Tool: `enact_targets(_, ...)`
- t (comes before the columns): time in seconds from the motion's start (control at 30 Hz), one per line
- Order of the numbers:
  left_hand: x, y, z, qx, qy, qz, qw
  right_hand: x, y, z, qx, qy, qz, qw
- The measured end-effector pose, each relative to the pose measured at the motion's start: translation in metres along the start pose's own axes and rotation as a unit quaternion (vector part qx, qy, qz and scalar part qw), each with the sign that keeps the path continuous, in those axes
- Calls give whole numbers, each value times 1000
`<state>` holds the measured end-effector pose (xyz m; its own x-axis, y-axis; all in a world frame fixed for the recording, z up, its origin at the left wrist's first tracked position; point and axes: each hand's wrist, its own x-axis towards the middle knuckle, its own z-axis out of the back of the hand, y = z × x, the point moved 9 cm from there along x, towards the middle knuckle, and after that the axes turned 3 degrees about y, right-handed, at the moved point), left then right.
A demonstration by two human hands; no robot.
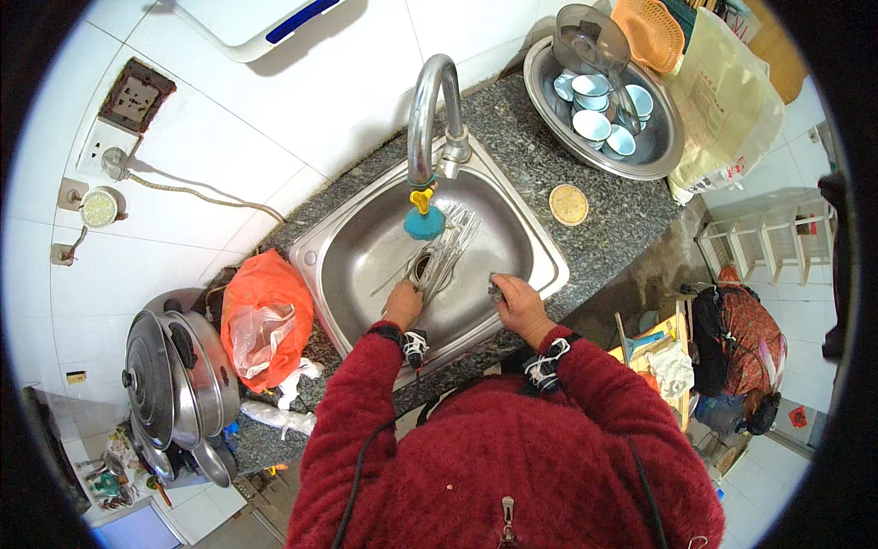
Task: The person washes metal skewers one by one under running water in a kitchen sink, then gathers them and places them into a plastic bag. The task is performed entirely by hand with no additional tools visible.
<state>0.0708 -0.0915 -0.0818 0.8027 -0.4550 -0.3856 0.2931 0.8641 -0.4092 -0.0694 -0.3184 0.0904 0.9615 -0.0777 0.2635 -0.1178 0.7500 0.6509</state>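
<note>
In the stainless steel sink [494, 199] lies a bundle of thin, long metallic sticks that look like skewers [449, 257], partly across the drain [423, 264]. My left hand [403, 304] grips the near end of this bundle. A few loose sticks lie to its left. My right hand [519, 307] is over the right side of the basin, pinching a dark grey scrubber [494, 289] that looks like steel wool. A gap separates it from the bundle. Above the sticks hangs the faucet [420, 117] with a blue spray nozzle [424, 224].
A metal basin [535, 89] of small cups [592, 125] stands at back right, beside a yellowish bag [727, 103]. A round yellow disc [568, 204] lies on the granite counter [507, 117]. At left are a red plastic bag [267, 309] and steel pots [199, 370]. Another person [741, 350] is at far right.
</note>
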Motion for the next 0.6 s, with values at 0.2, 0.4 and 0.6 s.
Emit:
enact_targets(0.2, 5, -20, -16, -38, 53, -67, 996, -1, -3, -2, -3, 2, -6, 1000)
enact_targets(0.4, -3, -41, -44, -8, 126, -127, 984, -1, 0, 1, -6, -13, 10, 1000)
enact_targets(0.6, -1, -28, -34, -6, 78, -129, 989, 0, 2, 2, -8, 0, 12, 1000)
